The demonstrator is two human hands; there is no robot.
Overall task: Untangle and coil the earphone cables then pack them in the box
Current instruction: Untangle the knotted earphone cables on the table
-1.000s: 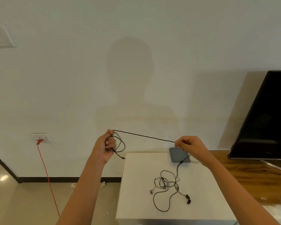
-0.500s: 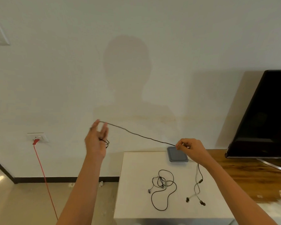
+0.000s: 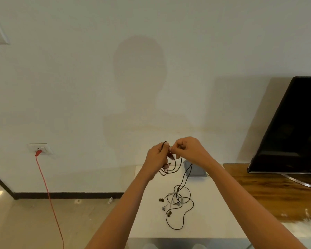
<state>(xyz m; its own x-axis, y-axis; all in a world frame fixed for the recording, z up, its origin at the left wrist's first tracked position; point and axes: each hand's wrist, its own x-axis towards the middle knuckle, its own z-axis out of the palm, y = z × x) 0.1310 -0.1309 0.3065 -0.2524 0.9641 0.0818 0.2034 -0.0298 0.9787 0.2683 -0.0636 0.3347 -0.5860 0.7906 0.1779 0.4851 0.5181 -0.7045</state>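
My left hand (image 3: 157, 159) is raised in front of me with its fingers curled round a small bundle of loops (image 3: 170, 166) in the black earphone cable (image 3: 187, 175). The thumb and forefinger pinch the top of the bundle, and the loops hang just below the palm. My right hand (image 3: 190, 150) is right beside it, fingertips against the left thumb, and pinches the same cable at the point where it leaves the bundle. I cannot make out which fingers do the pinching there.

From under the right hand the cable drops in one loose strand. It runs down to a tangle (image 3: 178, 200) of black and pale cables lying on the white table (image 3: 147, 223), well below both hands. Two dark earbuds (image 3: 161, 200) lie at the tangle's left edge, under the left wrist. A long black loop trails from the tangle toward me.

The grey box (image 3: 196, 172) sits on the table just below and behind the right hand, partly hidden by the wrist. I cannot tell if it is open.

Far right of the right hand, a dark television (image 3: 291, 126) stands on a wooden cabinet (image 3: 267, 187). Far left of the left hand, a red cord (image 3: 47, 191) hangs from a wall socket (image 3: 41, 147) to the floor.
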